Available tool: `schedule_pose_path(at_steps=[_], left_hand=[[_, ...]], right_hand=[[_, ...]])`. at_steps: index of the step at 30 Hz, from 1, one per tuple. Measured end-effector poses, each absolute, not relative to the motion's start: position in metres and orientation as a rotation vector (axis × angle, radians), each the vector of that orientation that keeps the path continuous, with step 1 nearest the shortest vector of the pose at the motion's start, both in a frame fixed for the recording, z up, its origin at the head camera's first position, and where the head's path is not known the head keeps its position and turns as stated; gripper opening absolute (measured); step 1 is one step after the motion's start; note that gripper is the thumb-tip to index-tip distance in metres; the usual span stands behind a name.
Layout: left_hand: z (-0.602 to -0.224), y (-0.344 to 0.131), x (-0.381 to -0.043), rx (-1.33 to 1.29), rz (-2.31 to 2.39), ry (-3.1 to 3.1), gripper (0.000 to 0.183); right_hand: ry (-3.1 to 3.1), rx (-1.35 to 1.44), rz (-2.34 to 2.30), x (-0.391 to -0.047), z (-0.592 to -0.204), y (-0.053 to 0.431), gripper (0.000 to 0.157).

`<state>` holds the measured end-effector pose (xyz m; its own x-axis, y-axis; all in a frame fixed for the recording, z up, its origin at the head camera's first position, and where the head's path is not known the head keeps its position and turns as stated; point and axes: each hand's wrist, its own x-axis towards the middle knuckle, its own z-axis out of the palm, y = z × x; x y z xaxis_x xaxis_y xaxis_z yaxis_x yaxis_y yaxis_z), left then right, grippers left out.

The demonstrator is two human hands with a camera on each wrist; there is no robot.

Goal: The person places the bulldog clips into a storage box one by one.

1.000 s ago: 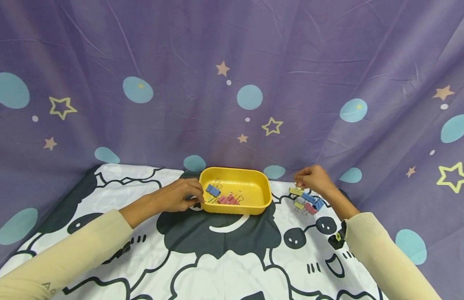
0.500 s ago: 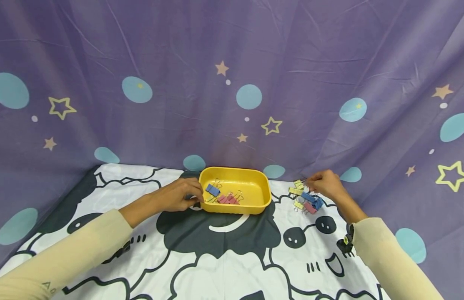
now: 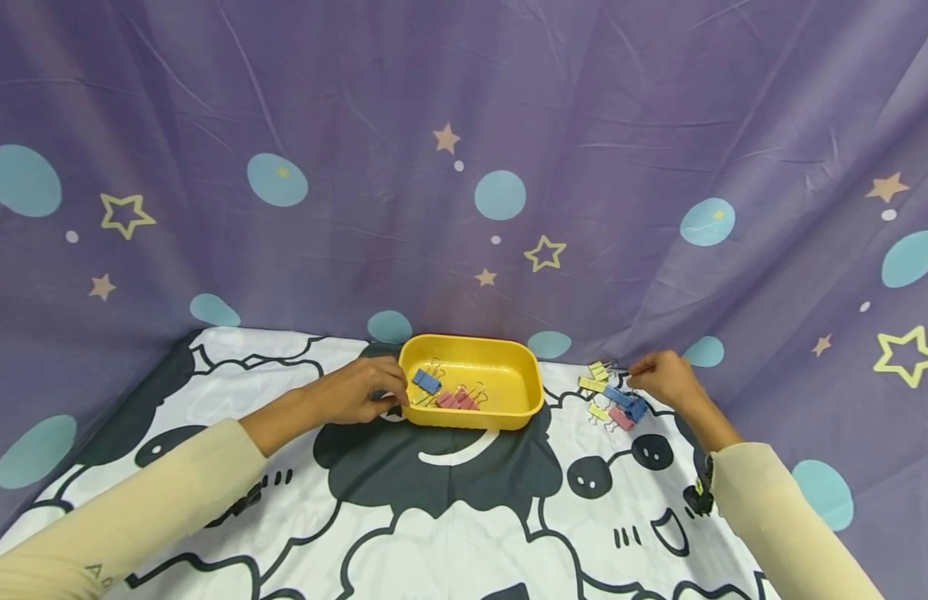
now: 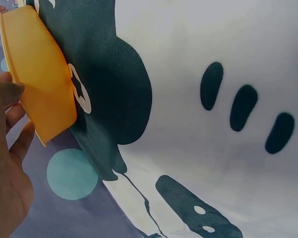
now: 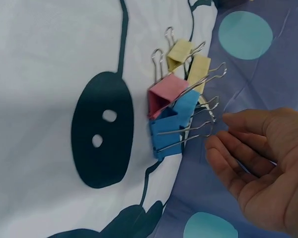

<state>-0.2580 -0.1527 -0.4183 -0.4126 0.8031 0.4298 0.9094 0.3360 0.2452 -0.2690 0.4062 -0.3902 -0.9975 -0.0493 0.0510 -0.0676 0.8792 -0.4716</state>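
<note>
My left hand (image 3: 362, 390) pinches the left end of a yellow plastic tray (image 3: 534, 396); in the left wrist view the thumb and fingers are at the rim. Inside the tray lie a blue binder clip (image 3: 427, 381) and several pink binder clips (image 3: 458, 399). On the cloth to the tray's right is a small heap of binder clips: yellow ones (image 5: 180, 53), a pink one (image 5: 168, 91) and blue ones (image 5: 166, 136). My right hand (image 5: 260, 158) is beside this heap, its fingers loosely bent with nothing between them. Its fingertips are close to a blue clip's wire handles; contact is unclear.
A white cloth (image 3: 448, 550) with black cartoon drawings covers the table. Behind it hangs a purple curtain (image 3: 403, 208) with stars and blue spots, close to the tray and the clips.
My right hand has left the yellow clip at the back of the heap and shifted right, to the blue clips. The left hand and the tray have stayed in place.
</note>
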Motion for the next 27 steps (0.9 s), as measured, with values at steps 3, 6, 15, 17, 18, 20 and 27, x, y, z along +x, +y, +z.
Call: schedule_pose_path(at_steps=[3,6,15,17,18,20,27], left_hand=[[-0.418,-0.152,-0.258,-1.550,-0.672,-2.369,0.021],[-0.419,-0.152,-0.258,-1.549,-0.672,-2.375,0.021],[-0.418,-0.153,-0.259,-1.544,-0.651,-2.375,0.021],[-0.418,-0.152,-0.259,-1.547,-0.650,-2.371,0.021],[-0.418,-0.152,-0.258,-1.547,-0.652,-2.370,0.021],[-0.418,-0.152,-0.258,-1.546,-0.652,-2.371,0.020],[-0.417,-0.152,-0.258,-1.541,-0.652,-2.374,0.021]], right_hand=[[-3.022,0.155,0.699,-0.270,-0.394,0.409,0.031],[-3.029,0.243,0.660,-0.273,-0.400,0.415,0.031],[-2.922,0.496,0.612,-0.309,-0.446,0.467,0.020],[-2.947,0.470,0.565,-0.297,-0.433,0.456,0.016],[-2.973,0.449,0.540,-0.289,-0.423,0.448,0.015],[-3.016,0.414,0.493,-0.275,-0.409,0.435,0.014],[-2.987,0.494,0.501,-0.289,-0.431,0.458,0.007]])
